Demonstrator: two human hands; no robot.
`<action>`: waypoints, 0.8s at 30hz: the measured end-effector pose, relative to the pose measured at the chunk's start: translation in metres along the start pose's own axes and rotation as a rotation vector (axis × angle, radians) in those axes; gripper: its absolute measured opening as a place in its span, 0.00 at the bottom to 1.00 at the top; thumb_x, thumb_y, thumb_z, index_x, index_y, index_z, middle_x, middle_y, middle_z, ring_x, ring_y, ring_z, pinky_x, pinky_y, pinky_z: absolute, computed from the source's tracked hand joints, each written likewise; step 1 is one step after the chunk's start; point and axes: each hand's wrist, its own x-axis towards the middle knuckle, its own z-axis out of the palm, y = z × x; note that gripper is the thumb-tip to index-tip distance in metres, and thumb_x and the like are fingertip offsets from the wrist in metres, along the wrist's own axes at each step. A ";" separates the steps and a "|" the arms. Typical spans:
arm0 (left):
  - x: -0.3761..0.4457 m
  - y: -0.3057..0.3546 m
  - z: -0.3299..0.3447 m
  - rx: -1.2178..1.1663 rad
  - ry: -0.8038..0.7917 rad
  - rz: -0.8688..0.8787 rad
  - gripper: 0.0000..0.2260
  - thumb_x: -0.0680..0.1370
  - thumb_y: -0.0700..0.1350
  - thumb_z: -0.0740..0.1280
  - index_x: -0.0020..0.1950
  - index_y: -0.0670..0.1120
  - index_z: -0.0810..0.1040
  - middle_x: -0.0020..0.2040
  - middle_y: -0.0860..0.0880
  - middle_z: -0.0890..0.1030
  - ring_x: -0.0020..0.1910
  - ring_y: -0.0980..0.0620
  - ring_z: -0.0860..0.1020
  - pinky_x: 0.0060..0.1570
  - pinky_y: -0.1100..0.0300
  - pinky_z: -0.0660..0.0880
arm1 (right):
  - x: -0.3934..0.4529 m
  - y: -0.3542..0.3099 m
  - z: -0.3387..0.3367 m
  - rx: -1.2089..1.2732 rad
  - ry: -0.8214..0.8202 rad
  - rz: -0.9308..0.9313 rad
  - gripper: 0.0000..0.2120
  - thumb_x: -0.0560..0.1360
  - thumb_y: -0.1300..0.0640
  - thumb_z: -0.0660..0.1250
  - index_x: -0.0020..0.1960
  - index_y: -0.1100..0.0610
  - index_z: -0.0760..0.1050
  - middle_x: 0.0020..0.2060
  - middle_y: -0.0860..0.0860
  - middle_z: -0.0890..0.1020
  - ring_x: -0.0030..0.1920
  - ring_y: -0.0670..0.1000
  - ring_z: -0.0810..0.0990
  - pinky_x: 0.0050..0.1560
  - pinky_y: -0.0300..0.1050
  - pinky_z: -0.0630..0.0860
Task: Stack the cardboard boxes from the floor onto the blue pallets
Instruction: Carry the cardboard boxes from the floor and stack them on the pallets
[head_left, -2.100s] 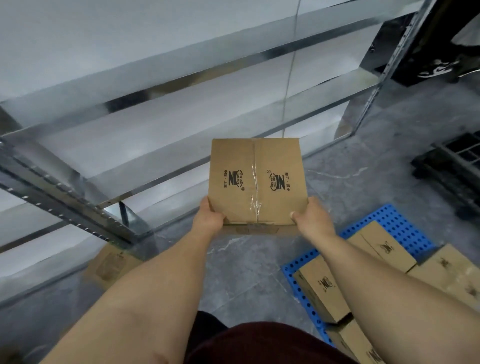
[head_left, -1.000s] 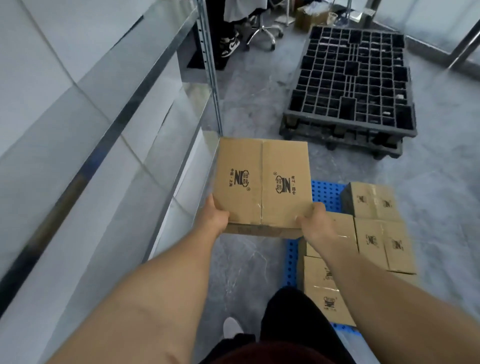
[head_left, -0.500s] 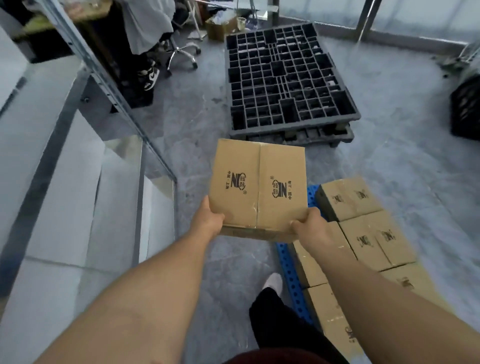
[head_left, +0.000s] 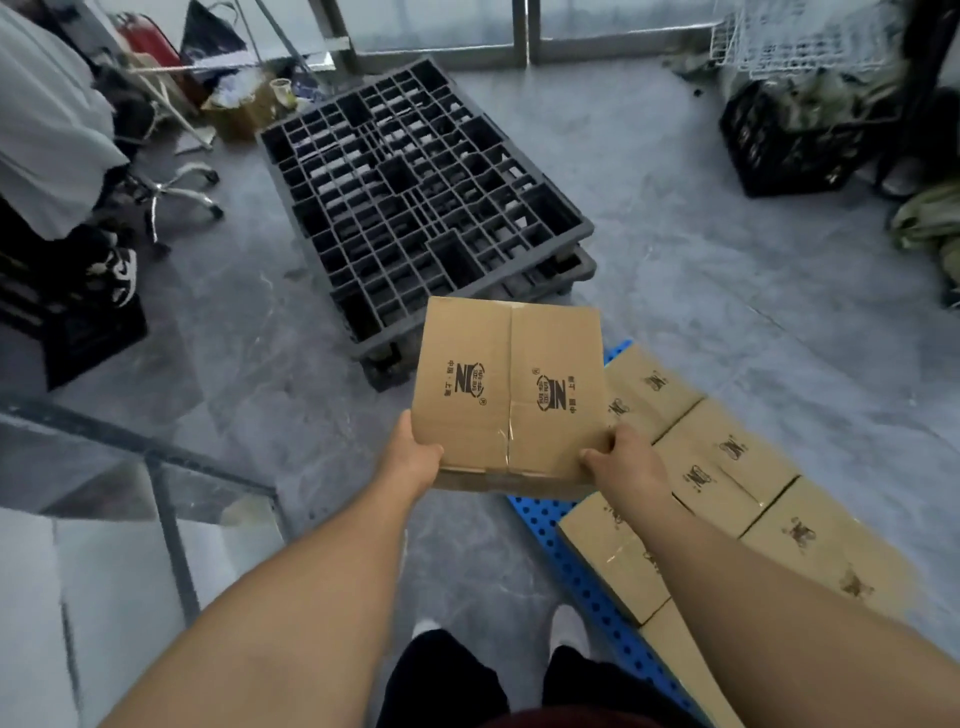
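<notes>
I hold a brown cardboard box (head_left: 509, 389) with a taped seam and black logos in the air at the centre of the view. My left hand (head_left: 415, 457) grips its near left corner and my right hand (head_left: 623, 457) grips its near right corner. Below and to the right lies a blue pallet (head_left: 576, 566) with round holes. Several matching cardboard boxes (head_left: 722, 467) sit on it in rows. The held box hangs over the pallet's far left corner, beside those boxes.
Black grid pallets (head_left: 415, 192) are stacked on the grey floor just beyond the held box. An office chair base (head_left: 171, 197) and a seated person's shoe (head_left: 119, 275) are at the left. A black crate (head_left: 784, 140) stands at the far right. A metal shelf frame (head_left: 166, 499) is at my near left.
I have turned right, away from the metal shelving, carrying the box. The blue pallet with its boxes and the black pallets have come into fuller view; my grip is unchanged.
</notes>
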 end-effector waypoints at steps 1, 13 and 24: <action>0.010 0.006 0.001 0.013 -0.025 0.013 0.23 0.77 0.37 0.62 0.70 0.49 0.63 0.62 0.46 0.74 0.53 0.49 0.71 0.50 0.57 0.67 | 0.004 -0.002 -0.001 0.023 0.010 0.030 0.10 0.75 0.52 0.63 0.51 0.56 0.68 0.44 0.53 0.76 0.39 0.52 0.74 0.33 0.45 0.69; 0.148 0.065 0.003 0.235 -0.369 0.227 0.22 0.76 0.37 0.63 0.69 0.50 0.64 0.58 0.49 0.75 0.53 0.51 0.71 0.54 0.57 0.68 | 0.042 -0.044 0.037 0.232 0.254 0.366 0.11 0.75 0.53 0.64 0.55 0.56 0.70 0.47 0.51 0.75 0.43 0.50 0.72 0.40 0.44 0.68; 0.206 0.060 0.032 0.467 -0.492 0.272 0.25 0.77 0.36 0.62 0.73 0.48 0.61 0.65 0.45 0.72 0.58 0.49 0.71 0.54 0.59 0.66 | 0.074 -0.033 0.099 0.283 0.278 0.609 0.11 0.75 0.53 0.64 0.54 0.58 0.70 0.50 0.54 0.75 0.43 0.51 0.70 0.41 0.43 0.66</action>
